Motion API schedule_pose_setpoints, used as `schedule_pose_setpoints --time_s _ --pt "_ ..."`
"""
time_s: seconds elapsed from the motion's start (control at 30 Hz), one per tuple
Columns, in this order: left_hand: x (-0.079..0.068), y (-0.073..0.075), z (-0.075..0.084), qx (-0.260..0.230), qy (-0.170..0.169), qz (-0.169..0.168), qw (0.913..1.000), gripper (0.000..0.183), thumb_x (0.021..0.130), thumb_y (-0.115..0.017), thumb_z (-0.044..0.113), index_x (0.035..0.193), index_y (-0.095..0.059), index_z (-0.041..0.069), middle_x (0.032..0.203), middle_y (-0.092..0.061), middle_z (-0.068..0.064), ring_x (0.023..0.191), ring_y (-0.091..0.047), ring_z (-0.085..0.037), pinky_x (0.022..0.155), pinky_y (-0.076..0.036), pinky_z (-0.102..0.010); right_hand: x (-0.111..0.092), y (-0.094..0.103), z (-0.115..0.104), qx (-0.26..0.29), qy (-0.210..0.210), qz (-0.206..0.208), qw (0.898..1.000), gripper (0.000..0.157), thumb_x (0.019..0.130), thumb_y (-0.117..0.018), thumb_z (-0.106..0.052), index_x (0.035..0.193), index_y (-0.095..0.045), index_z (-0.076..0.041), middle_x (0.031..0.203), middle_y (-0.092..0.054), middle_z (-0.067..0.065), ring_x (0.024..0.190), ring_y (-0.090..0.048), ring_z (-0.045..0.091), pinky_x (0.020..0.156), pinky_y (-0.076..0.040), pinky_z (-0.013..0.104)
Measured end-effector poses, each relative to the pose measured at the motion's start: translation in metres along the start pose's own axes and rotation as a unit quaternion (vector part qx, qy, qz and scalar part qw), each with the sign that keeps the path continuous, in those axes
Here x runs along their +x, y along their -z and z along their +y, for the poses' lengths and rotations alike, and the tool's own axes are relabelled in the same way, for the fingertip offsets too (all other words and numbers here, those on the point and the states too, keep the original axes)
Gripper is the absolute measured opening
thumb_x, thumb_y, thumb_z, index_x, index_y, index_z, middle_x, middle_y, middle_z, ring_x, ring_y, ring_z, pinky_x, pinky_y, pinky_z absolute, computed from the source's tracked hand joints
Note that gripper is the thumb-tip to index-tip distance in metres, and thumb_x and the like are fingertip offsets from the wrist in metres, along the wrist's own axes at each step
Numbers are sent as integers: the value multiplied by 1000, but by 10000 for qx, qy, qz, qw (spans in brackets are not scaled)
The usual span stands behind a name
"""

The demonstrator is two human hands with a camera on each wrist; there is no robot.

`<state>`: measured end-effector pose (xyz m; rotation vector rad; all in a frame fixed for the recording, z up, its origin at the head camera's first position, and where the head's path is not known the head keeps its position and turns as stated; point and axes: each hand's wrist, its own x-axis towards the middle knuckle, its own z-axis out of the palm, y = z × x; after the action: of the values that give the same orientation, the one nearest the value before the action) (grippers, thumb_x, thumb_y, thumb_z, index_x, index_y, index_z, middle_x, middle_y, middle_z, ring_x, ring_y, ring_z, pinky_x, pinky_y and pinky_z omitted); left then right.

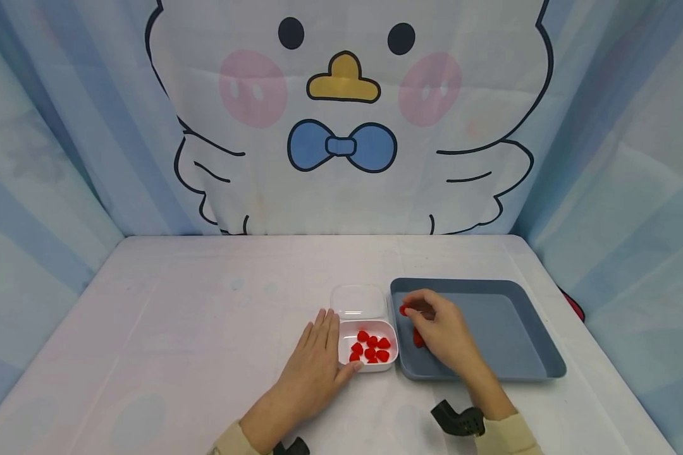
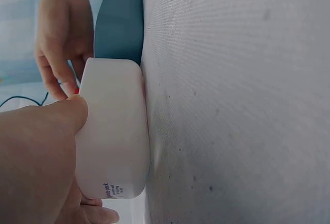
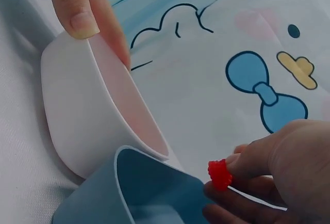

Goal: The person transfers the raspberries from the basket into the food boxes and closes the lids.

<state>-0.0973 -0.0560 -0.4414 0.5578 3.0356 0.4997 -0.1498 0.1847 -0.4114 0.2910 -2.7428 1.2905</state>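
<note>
**Pinching one red piece over the tray, other hand flat along the box**

We see the right hand (image 1: 443, 332) grasping a red piece (image 3: 220, 175) between thumb and fingers, above the tray's left part. Left hand (image 1: 319, 360) is unclenched: fingers straight along the white box's left side, thumb touching its near rim.

View differences: right wrist gives us the piece's bumpy, berry-like surface. Only the left wrist shows us printed lettering (image 2: 113, 189) on the box wall; too small to read fully. Only the head view shows the box contents.

Surface: white cloth (image 1: 119, 328) on the table. Around it we have blue-and-white curtains (image 1: 649, 208); the back one carries a printed cartoon with a blue bow tie (image 1: 340, 146).

Containers: white box (image 1: 378, 368) holds a loose cluster of red pieces (image 1: 370, 353). Clear lid (image 1: 358, 302) sits just behind it. Grey-blue tray (image 1: 506, 328) is right beside the box, with more red (image 1: 418, 339) partly hidden under the right hand; we can't tell the count.
</note>
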Motion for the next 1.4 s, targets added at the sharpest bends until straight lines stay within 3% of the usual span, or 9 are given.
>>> schedule_pose_setpoints --time_s 0.27,0.5,0.7,0.9,1.23,1.4 --pt "-1 1 0 -10 -5 -17 10000 88 97 -50 57 153 -24 -5 160 -29 -20 152 -20 -35 123 -23 -51 -3 -1 -7 104 364 36 9993 20 93 -64 -5 112 -67 -9 109 -71 4 99 -68 18 89 -59 38" --pt "-1 1 0 1 8 -27 10000 88 97 -49 58 154 -23 -5 160 -29 -21 152 -20 -35 123 -23 -51 -6 -7 -14 114 602 -49 9981 21 92 -67 -4 111 -68 -10 106 -72 1 96 -68 15 84 -58 26" --pt "0 0 0 50 6 -9 10000 88 96 -50 58 153 -24 -5 160 -30 -20 152 -21 -35 123 -23 -51 -8 -15 -18 216 849 -139 9961 20 89 -69 -1 109 -69 -8 103 -72 0 94 -69 15 85 -59 34" --pt "0 0 0 44 5 -10 10000 88 96 -49 58 153 -24 -5 160 -30 -21 152 -21 -36 123 -23 -52 -10 -22 -22 398 934 -291 9944 21 88 -70 -1 108 -69 -7 102 -71 -1 93 -68 14 88 -59 36" --pt "-1 0 0 91 -105 147 9998 88 97 -50 56 152 -26 -7 159 -32 -22 151 -23 -37 122 -25 -52 -12 -30 -25 408 915 -460 9939 22 87 -73 -3 107 -70 -11 101 -70 -3 89 -65 11 82 -58 24" --pt "-1 -1 0 74 -131 194 9997 87 97 -51 56 151 -27 -8 158 -33 -23 151 -24 -37 121 -25 -52 -13 -32 -26 390 763 -598 9945 23 88 -72 -3 109 -70 -12 102 -70 -4 92 -66 11 84 -58 25"
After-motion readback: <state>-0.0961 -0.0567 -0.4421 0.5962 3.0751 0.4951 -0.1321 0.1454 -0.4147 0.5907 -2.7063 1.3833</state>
